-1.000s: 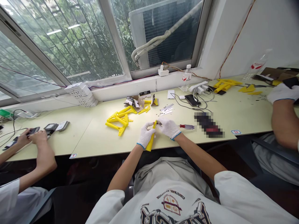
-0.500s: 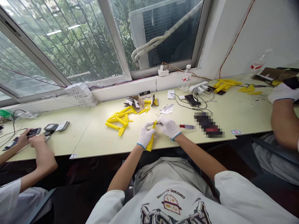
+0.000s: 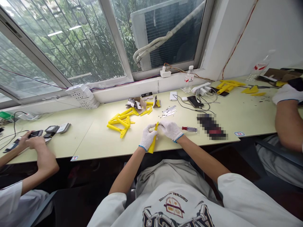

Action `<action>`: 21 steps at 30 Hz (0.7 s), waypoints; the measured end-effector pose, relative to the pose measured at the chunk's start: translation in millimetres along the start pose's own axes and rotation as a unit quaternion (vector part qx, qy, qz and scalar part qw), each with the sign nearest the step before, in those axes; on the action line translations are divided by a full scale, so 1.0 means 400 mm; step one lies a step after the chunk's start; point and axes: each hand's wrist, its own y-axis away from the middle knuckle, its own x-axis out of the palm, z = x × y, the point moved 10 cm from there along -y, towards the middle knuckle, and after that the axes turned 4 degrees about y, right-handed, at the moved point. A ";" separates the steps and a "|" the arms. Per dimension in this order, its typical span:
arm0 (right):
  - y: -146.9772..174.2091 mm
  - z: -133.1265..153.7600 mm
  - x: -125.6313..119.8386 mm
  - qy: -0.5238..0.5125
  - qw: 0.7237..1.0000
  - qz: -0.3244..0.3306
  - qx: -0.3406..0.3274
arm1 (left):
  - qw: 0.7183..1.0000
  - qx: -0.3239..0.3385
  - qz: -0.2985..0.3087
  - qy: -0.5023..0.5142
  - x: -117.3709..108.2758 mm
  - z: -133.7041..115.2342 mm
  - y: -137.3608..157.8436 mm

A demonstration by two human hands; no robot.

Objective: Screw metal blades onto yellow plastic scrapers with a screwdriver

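Note:
My left hand (image 3: 147, 138), in a white knit glove, is wrapped round a yellow plastic scraper (image 3: 152, 147) held upright over the table's front edge. My right hand (image 3: 170, 129), gloved the same way, has its fingers pinched together at the scraper's upper end. Whatever sits between those fingertips is too small or hidden to make out. A screwdriver (image 3: 189, 129) with a clear and red handle lies just right of my right hand. Beyond my hands are thin metal blades (image 3: 169, 113) and scattered small screws. More yellow scrapers (image 3: 120, 122) lie piled to the left.
An opened cardboard box (image 3: 137, 104) stands behind the pile. Toward the back right are a phone (image 3: 195, 101), cables, a power strip (image 3: 201, 89) and a bottle (image 3: 189, 77). A blurred dark object (image 3: 211, 126) lies at right. Co-workers' hands are at both sides.
My two hands and the scraper stay almost where they were, with only a slight shift of my right fingers. The co-worker's hands at left have moved a little.

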 end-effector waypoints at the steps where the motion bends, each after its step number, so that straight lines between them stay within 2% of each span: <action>1: 0.000 0.001 -0.001 -0.001 1.000 -0.001 0.000 | 1.000 0.000 -0.001 -0.003 0.000 -0.002 0.001; 11: 0.006 0.005 -0.017 0.004 1.000 -0.020 -0.001 | 1.000 0.000 0.001 -0.004 -0.001 0.001 -0.001; 21: 0.005 0.005 -0.012 0.020 1.000 -0.004 0.006 | 1.000 0.006 0.006 0.005 -0.002 0.002 -0.003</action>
